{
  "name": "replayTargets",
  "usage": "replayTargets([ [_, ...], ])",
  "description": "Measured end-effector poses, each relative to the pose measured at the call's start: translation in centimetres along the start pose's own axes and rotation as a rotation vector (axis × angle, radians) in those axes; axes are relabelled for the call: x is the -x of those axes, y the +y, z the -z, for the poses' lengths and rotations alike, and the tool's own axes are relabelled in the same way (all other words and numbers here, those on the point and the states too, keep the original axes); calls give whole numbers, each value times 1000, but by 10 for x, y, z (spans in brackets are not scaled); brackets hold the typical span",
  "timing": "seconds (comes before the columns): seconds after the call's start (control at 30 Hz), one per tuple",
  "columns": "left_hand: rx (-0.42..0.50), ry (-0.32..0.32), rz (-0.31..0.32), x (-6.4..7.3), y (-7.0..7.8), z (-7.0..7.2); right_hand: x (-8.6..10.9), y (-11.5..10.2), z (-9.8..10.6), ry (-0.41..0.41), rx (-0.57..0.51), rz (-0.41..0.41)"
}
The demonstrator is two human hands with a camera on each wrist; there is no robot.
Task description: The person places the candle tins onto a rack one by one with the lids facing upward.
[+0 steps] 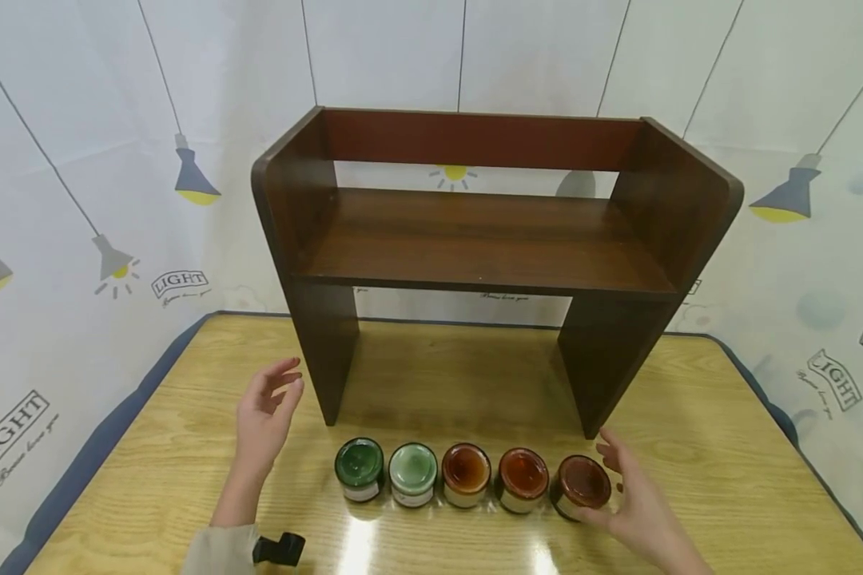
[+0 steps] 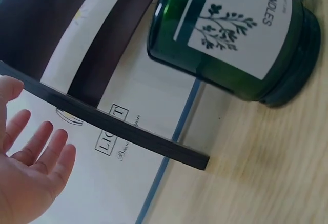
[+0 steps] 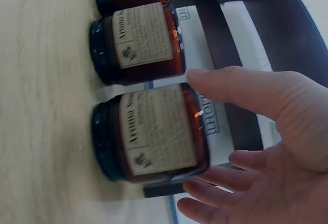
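Observation:
Five candle jars would exceed the count, so several candle jars stand in a row on the table, lids down: a dark green candle jar point(image 1: 359, 469), a light green candle jar point(image 1: 413, 475), and amber-brown ones point(image 1: 467, 476). My right hand point(image 1: 640, 511) is at the rightmost brown candle jar point(image 1: 581, 484), thumb at its near side and fingers spread beyond it. In the right wrist view, that jar's cream label point(image 3: 158, 130) faces the camera. My left hand point(image 1: 262, 415) hovers left of the row, fingers relaxed, holding nothing.
A dark brown two-level wooden shelf point(image 1: 475, 239) stands on the table point(image 1: 460, 375) behind the row. Its left side panel point(image 1: 324, 351) is close to my left hand. A white printed curtain point(image 1: 101, 96) surrounds the table's back and sides.

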State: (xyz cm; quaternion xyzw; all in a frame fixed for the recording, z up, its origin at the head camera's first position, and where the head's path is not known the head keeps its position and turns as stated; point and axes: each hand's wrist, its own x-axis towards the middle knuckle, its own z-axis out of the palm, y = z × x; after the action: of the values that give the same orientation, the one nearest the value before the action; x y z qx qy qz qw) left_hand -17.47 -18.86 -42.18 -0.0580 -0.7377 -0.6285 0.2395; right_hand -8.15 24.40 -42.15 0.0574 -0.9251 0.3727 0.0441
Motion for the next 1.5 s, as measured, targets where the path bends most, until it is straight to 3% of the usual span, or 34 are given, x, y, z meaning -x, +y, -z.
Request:
replayTargets([
  [0.27, 94, -57, -6, -8, -9, -3, 0, 20, -8, -66, -135, -42],
  [0.4, 206, -69, -14, -12, -10, -7, 0, 29, -11, -72, -187, -20],
  [0.5, 235, -65, -3, -13, -10, -10, 0, 34, -13, -75, -211, -9],
  [0.77, 229, -29, 36, -15, -10, -13, -1, 36, -17, -61, -195, -50],
  [1.17, 199, 15, 81, -18, -10, -15, -2, 39, -20, -30, -142, -4],
  [1.5, 238, 31, 27, -19, -12, -16, -3, 38, -19, -60, -156, -103],
])
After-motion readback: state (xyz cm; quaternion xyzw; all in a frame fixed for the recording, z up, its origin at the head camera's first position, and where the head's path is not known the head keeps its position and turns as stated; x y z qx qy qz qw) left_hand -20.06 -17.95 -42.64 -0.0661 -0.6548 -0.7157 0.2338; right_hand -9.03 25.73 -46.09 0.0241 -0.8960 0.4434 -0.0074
